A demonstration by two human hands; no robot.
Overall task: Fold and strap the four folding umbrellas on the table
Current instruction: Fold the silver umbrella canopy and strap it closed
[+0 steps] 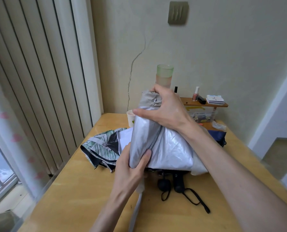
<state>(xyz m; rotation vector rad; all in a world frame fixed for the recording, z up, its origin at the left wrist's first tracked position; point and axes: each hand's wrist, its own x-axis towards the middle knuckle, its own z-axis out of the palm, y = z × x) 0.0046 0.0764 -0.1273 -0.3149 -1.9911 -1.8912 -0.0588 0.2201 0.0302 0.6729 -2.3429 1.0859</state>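
Note:
I hold a silver umbrella (144,136) upright over the wooden table (75,195). My left hand (131,166) grips its lower part, near the handle end. My right hand (166,109) clasps the gathered cloth near the top, with loose silver canopy hanging out to the right. Behind it on the left lies a white umbrella with a green leaf print and black lining (101,151), unfolded. Two black handles (171,181) with a wrist cord stick out from under the silver cloth. A dark blue umbrella (218,136) shows at the right, mostly hidden by my right forearm.
A paper cup (130,118) stands at the table's far edge. A small wooden shelf (204,104) at the back right carries nail polish bottles and cards. A green and pink tumbler (164,75) rises behind my right hand. Vertical blinds (39,81) hang at the left.

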